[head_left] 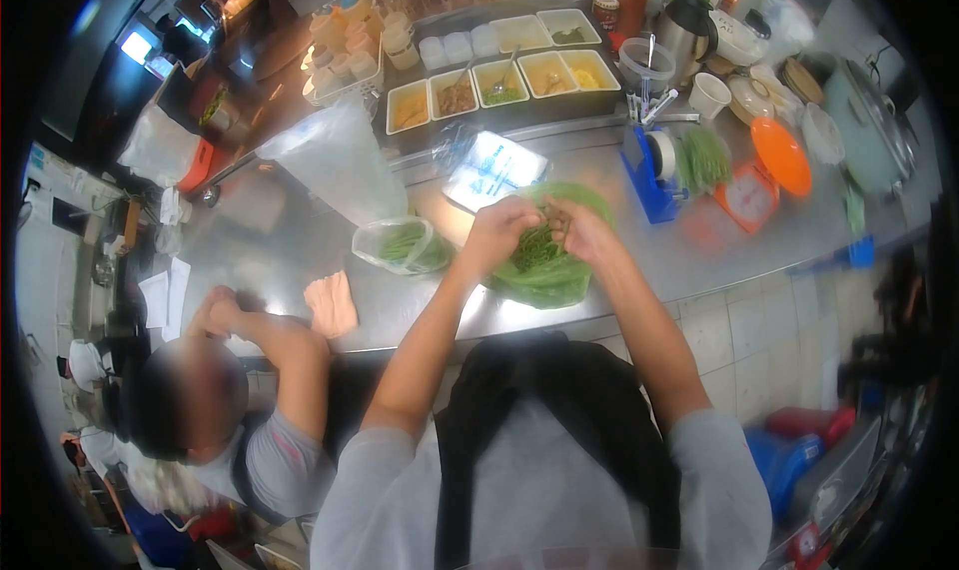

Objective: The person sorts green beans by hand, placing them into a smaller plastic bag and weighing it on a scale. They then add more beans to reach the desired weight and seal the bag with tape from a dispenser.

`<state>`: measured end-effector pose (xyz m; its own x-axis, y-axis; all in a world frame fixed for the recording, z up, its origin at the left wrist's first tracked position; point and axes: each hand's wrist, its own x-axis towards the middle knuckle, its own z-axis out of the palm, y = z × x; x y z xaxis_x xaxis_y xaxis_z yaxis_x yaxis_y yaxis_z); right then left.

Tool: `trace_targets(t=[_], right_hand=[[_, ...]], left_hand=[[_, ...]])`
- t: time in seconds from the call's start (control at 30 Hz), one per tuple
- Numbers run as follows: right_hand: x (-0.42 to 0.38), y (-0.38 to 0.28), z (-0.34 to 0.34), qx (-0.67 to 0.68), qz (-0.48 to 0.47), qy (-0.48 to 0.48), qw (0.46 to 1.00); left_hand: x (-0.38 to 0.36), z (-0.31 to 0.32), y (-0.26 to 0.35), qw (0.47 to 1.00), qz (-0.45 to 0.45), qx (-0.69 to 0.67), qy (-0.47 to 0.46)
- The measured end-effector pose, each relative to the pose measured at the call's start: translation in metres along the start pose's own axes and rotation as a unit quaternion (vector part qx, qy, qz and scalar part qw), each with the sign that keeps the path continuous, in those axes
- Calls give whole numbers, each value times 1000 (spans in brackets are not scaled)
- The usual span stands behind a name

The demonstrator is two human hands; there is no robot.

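Observation:
My left hand [502,232] is closed, its fingertips pinched together above an open green plastic bag [559,285]. Close beside it, my right hand [584,234] has its fingers curled in a pinch. Whatever lies between the fingertips is too small to make out. Inside the bag, under both hands, is a heap of thin green vegetable pieces [536,253]. To the left, a clear plastic bag [365,238] stands open with long green stalks [408,242] in it. Just behind my hands lies a white package with blue print [494,173].
Food trays [455,100] line the back of the steel counter [270,230]. A blue tape dispenser [644,180], bundled greens [704,160] and an orange scale [747,198] are on the right. A peach cloth [330,305] lies near a co-worker's arm [290,355] at left.

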<state>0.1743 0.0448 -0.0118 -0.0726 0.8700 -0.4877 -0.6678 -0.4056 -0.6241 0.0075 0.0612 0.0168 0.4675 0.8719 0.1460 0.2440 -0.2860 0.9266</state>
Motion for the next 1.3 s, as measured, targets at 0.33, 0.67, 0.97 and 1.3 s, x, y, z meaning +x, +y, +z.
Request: trace_targets(t=[0.33, 0.67, 0.97, 1.3], right_hand=[[-8, -4, -1, -386, -200, -60, 899], [-4, -2, 15, -539, -304, -57, 784], [-10, 2, 16, -528, -253, 13, 810], [-12, -13, 11, -256, -221, 36, 940]], left_hand=[[2, 9, -42, 860, 21, 508, -49], [-2, -15, 12, 944, 127, 298, 67], [-4, -10, -28, 982, -101, -136, 80], [-12, 5, -1, 996, -29, 82, 18]])
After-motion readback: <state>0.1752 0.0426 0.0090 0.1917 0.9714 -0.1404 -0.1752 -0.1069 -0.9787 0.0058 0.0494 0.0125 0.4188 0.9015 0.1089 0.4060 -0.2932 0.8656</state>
